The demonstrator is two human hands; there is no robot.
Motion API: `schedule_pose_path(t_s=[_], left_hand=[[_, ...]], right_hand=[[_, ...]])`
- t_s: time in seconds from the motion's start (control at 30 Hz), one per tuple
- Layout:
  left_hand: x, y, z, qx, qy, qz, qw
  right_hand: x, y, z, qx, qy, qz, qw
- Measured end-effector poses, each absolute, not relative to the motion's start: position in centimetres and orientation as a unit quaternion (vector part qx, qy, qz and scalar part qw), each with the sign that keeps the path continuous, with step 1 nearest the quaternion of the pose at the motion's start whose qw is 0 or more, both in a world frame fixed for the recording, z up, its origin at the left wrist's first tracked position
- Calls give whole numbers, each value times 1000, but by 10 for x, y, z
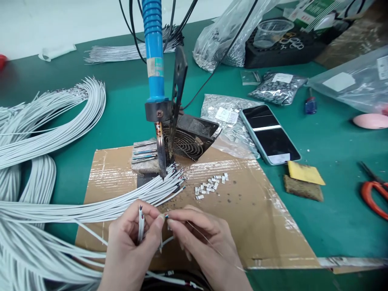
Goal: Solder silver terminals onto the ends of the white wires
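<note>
My left hand (136, 238) is closed on white cables (141, 224), whose ends stick up between the fingers. Its thumb and forefinger pinch a cable end with small blue and dark wires showing. Fingertip to fingertip with it, my right hand (206, 238) is closed in a pinch at the same spot. A thin solder wire (209, 241) runs through the right hand and trails toward the lower right. Just above the hands, the tip of a blue-handled soldering iron (160, 149) points down over a bundle of white cables (121, 202). What lies inside the right fingertips is mostly hidden.
Small white connectors (209, 186) lie on the cardboard sheet (257, 226). Behind the iron stand a metal bracket (178, 81) and a fan (190, 135). Thick cable coils (60, 133) fill the left. A phone (269, 133), sponges (304, 180) and scissors (374, 194) lie rightward.
</note>
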State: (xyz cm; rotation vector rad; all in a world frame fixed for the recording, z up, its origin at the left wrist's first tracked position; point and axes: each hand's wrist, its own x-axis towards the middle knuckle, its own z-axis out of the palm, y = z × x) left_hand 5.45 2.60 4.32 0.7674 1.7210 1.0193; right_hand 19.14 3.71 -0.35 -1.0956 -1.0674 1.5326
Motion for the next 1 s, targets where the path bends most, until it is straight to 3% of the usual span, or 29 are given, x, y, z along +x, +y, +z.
schedule_pose_path(t_s=[0.33,0.53,0.67,0.8,0.87,1.0], left_hand=[[58,2,18,476,735,384,293],[66,-2,22,525,717,380,256],[69,0,28,441,757,359,321],[60,8,34,375,712,358,474],[55,13,38,359,697,348,514],[53,23,48,349,701,343,518]], right_hand=[[192,39,6,-454,-352,702,421],[184,35,14,-510,-262,696,432],[172,24,2,-516,-299,644,479],[173,19,-10,-496,-512,435,550],[181,23,-10,-459,-597,386,533],[199,39,-2,-391,-687,402,462]])
